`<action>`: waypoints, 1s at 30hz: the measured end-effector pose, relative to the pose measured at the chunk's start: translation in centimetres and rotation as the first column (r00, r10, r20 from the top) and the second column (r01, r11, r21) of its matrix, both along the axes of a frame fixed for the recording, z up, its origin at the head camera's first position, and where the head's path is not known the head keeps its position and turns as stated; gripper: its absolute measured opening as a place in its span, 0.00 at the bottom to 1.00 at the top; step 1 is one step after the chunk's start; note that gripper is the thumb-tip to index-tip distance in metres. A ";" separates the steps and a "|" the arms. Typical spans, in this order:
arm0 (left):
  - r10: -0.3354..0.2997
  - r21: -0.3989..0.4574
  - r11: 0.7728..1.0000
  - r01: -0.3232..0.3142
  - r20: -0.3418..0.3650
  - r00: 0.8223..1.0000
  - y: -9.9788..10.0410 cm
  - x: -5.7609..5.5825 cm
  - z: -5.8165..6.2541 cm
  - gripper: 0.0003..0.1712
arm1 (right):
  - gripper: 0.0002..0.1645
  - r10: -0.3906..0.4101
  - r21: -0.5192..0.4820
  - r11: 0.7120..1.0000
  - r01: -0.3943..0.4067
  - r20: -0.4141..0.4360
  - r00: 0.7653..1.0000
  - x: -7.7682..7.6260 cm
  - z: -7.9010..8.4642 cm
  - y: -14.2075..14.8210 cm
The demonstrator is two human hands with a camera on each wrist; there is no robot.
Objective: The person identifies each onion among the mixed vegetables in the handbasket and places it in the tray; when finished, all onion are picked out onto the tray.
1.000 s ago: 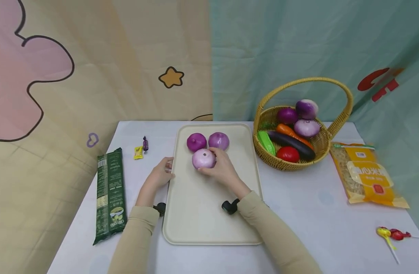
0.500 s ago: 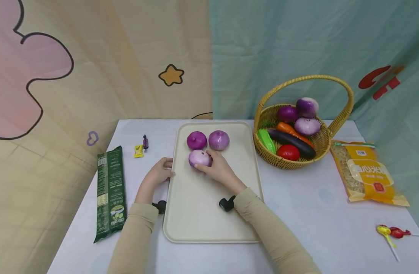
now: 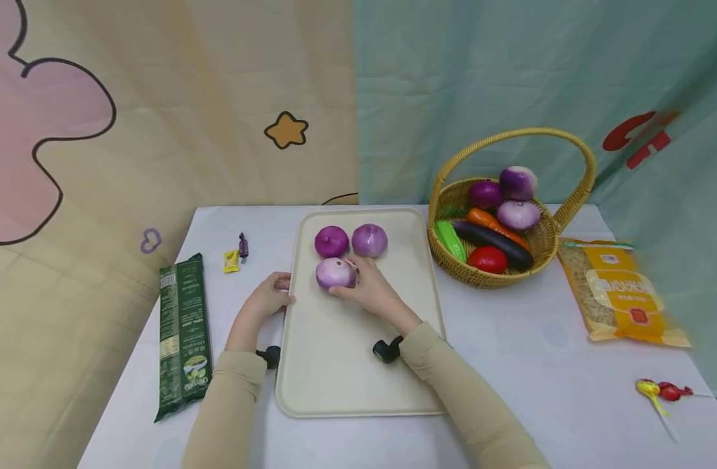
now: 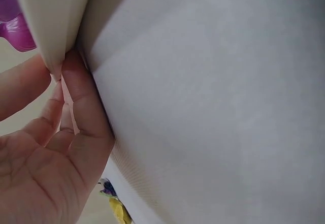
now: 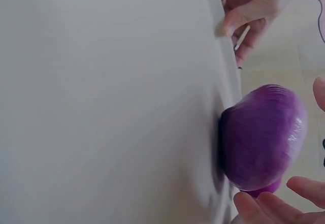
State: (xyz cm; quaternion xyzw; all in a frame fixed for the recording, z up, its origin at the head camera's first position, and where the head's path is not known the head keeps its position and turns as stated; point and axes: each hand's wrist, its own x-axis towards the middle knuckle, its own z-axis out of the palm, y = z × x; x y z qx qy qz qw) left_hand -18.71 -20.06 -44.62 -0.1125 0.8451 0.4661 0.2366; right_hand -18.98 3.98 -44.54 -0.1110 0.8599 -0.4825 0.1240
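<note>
A pale purple onion (image 3: pixel 335 274) rests on the cream tray (image 3: pixel 358 365), in front of a dark purple onion (image 3: pixel 331 242) and a lilac onion (image 3: pixel 370 241). My right hand (image 3: pixel 374 286) is at its right side in the head view. The right wrist view shows the fingertips (image 5: pixel 249 206) loosely spread around the onion (image 5: pixel 264 135), with a gap at the thumb. At the tray's left edge, my left hand (image 3: pixel 267 298) pinches the rim between thumb and fingers, plain in the left wrist view at the tray edge (image 4: pixel 56 21).
A wicker basket (image 3: pixel 481 277) of vegetables stands at the back right, beside a yellow food bag (image 3: pixel 622 293). Two lollipops (image 3: pixel 657 391) lie at the front right. On the left are a green packet (image 3: pixel 183 339) and two small candies (image 3: pixel 232 261).
The pale purple onion has shifted left on the tray with my right hand, and the right fingers have loosened from it. My left hand stays at the tray's edge.
</note>
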 end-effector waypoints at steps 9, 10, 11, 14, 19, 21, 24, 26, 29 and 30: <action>-0.012 0.002 1.000 0.012 -0.002 1.000 -0.6 0.1 0.7 0.36 | 0.41 -0.099 -0.060 0.994 0.092 -0.115 0.988 -0.2 4.5 5.6; -0.016 -0.004 1.000 0.016 -0.003 1.000 -0.6 0.1 0.7 0.36 | 0.40 -0.128 -0.070 0.990 0.119 -0.136 0.982 -0.5 5.1 6.6; -0.014 -0.009 1.000 0.014 -0.001 1.000 -0.7 0.2 0.7 0.36 | 0.38 -0.164 -0.080 0.985 0.153 -0.151 0.975 -0.8 5.5 7.8; -0.015 -0.022 1.000 0.016 0.002 1.000 -0.8 0.2 0.6 0.36 | 0.35 -0.276 -0.109 0.959 0.261 -0.165 0.947 -1.9 7.1 11.5; -0.009 -0.015 1.000 0.009 0.002 1.000 -0.7 0.3 0.5 0.35 | 0.35 -0.474 -0.103 0.881 0.462 -0.205 0.857 -3.8 8.8 17.1; -0.010 -0.011 1.000 0.010 0.000 1.000 -0.7 0.3 0.4 0.36 | 0.36 -0.543 -0.096 0.839 0.535 -0.213 0.813 -4.6 9.0 19.0; -0.009 -0.006 1.000 0.009 0.001 1.000 -0.7 0.3 0.2 0.35 | 0.39 -0.619 -0.064 0.781 0.622 -0.213 0.756 -5.7 9.0 21.3; -0.006 -0.002 1.000 0.006 -0.001 1.000 -0.6 0.3 0.1 0.35 | 0.41 -0.655 -0.057 0.750 0.659 -0.203 0.728 -6.4 8.8 22.7; -0.007 0.004 1.000 0.008 -0.006 1.000 -0.4 0.3 0.1 0.35 | 0.44 -0.696 -0.051 0.713 0.700 -0.180 0.695 -7.3 8.8 24.2; -0.012 0.005 1.000 0.012 -0.011 1.000 -0.3 0.3 0.1 0.35 | 0.45 -0.703 -0.047 0.706 0.707 -0.168 0.691 -7.6 8.8 24.7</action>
